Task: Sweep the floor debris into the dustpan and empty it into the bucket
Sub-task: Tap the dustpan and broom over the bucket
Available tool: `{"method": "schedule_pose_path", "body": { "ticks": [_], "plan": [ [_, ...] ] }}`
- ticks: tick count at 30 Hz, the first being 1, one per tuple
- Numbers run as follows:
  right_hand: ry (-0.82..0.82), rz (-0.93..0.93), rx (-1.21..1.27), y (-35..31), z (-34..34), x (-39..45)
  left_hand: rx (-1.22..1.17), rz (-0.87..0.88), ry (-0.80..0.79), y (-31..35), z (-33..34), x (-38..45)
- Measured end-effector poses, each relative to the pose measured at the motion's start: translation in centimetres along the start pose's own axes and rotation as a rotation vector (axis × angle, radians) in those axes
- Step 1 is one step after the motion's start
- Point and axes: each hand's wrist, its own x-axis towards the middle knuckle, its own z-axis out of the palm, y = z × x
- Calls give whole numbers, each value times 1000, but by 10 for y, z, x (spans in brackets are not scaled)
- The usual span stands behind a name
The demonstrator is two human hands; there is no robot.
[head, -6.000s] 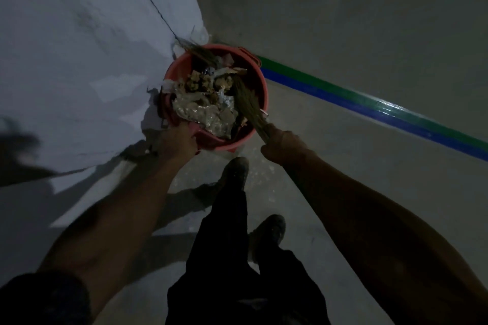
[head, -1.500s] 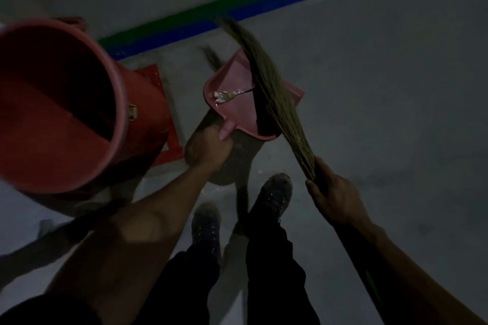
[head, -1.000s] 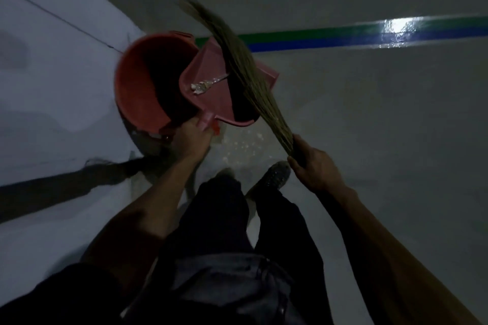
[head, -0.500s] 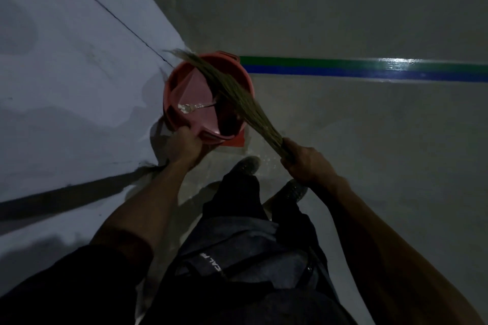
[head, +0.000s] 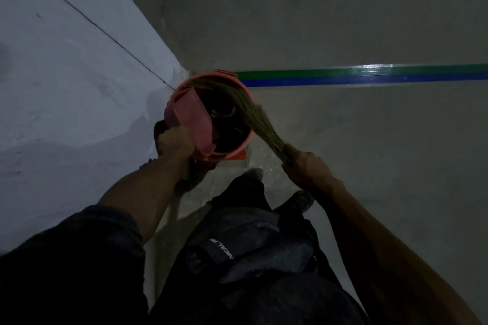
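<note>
Left hand (head: 173, 141) grips the tilted dustpan (head: 191, 116) over the bucket (head: 245, 92), right hand (head: 307, 166) clenches the broom (head: 260, 120); pan likely light, stiff plastic, best held by its handle.

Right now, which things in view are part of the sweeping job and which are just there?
In the job:
dustpan, gripped by left hand
broom, gripped by right hand
bucket

Just there:
green and blue floor stripe
white wall

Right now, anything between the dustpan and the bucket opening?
Nothing visible. The left hand holds the dustpan tipped into the bucket mouth; the broom, gripped by the right hand, brushes inside beside it, not blocking.
</note>
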Motion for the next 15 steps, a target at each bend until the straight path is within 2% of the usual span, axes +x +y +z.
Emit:
{"method": "schedule_pose_path", "body": {
  "ticks": [4,8,15],
  "plan": [
    [25,7,56,-3,-2,-12,-3,-16,9,-2,-9,-8],
    [12,28,146,-6,-4,-22,-127,-8,38,-6,-10,-19],
    [-12,134,368,-4,-3,-33,-255,40,-19,-5,-12,-41]
  ]
}}
